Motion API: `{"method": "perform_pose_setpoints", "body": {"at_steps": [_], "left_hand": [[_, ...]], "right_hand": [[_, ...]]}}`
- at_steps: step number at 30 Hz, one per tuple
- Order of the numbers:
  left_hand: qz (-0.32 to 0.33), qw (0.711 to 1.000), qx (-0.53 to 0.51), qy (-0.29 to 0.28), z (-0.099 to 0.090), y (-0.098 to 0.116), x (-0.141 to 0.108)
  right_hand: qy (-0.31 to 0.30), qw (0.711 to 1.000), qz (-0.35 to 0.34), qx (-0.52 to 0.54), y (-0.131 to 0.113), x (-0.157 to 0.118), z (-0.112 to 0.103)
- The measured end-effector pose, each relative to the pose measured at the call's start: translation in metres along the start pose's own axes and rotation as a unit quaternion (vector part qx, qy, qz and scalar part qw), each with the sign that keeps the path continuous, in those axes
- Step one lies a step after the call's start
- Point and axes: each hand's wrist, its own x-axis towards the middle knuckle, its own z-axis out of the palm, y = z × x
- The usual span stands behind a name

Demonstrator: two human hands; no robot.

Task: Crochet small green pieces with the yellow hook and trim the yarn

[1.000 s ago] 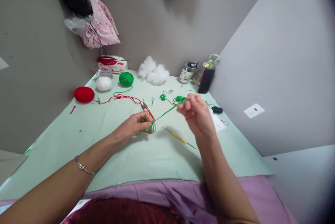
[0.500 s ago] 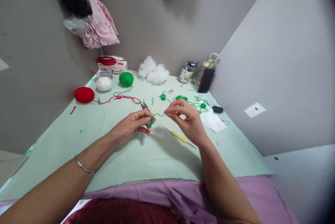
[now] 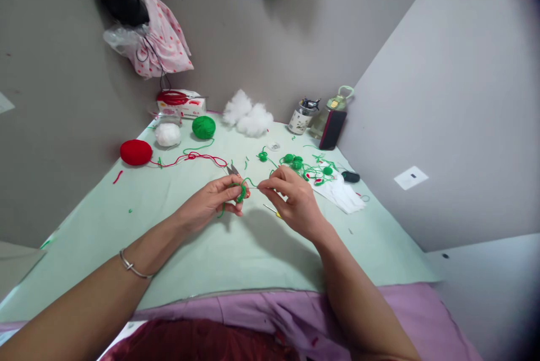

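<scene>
My left hand is closed on a small curved green crochet piece, pinching it between thumb and fingers. A green yarn strand loops from the piece toward my right hand. The right fingertips are pinched on a thin, straight needle that points at the piece; most of it is hidden. Scissors show their blades just beyond my left fingers, with an orange bit of handle beside them; whether that hand holds them I cannot tell. A yellow-handled crochet hook lies partly hidden under my right hand.
Red, white and green yarn balls sit at the back left. White stuffing lies behind. Small green crochet pieces, a white cloth, a phone, a bottle and a pen cup are right.
My right hand has moved left and slightly down, close to the green piece, and now covers much of the crochet hook. The yarn between the hands has slackened into a loop. My left hand barely moved.
</scene>
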Motion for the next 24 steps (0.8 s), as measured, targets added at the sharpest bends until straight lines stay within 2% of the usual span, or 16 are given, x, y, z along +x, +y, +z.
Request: {"method": "perform_pose_setpoints", "body": {"at_steps": [7, 14, 24], "left_hand": [[0.004, 1.0, -0.003, -0.007, 0.0011, 0.0002, -0.0012], [0.006, 1.0, -0.012, -0.004, 0.003, 0.0021, -0.0008], [0.012, 1.0, -0.02, -0.006, 0.0036, 0.004, -0.0017]], "right_hand": [[0.0, 1.0, 0.001, 0.019, -0.0022, 0.0007, 0.0007], [-0.011, 0.995, 0.049, 0.091, -0.0029, -0.0002, 0.0069], [-0.008, 0.995, 0.045, 0.085, -0.002, 0.0005, 0.0016]]}}
